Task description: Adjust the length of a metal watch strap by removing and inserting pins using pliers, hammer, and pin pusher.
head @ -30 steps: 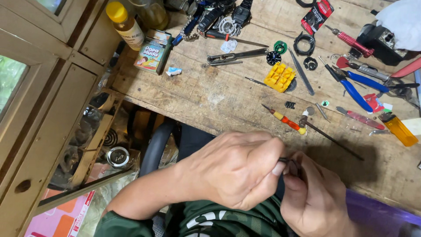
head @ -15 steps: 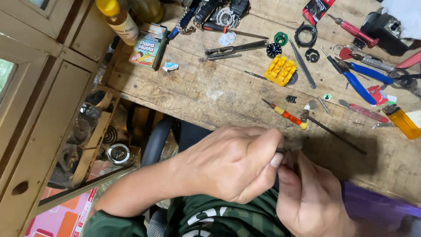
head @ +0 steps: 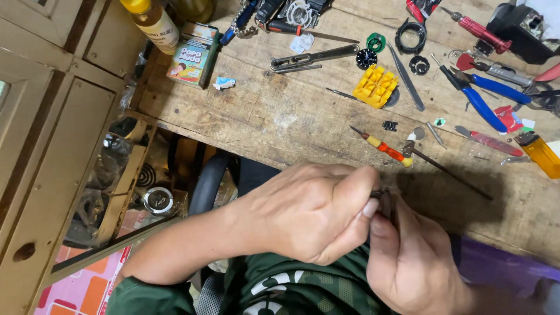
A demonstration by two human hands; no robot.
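A small green box (head: 194, 54) with a cartoon picture lies at the far left of the wooden bench (head: 280, 116). Just left of it stands a bottle (head: 153, 23) with a yellow cap and pale label. A torn white-blue wrapper (head: 224, 83) lies right of the box. A yellow plastic block (head: 376, 86) sits mid-bench; an orange rectangular piece (head: 539, 153) lies at the right edge.

My left hand (head: 312, 216) is curled palm-down at the near bench edge, thumb and forefinger pinched shut on a small dark part (head: 382, 193). My right hand (head: 411, 262) rises from below, fingers closed on the same part. The hands touch. The part sits between both sets of fingertips, mostly hidden; I cannot tell its kind.
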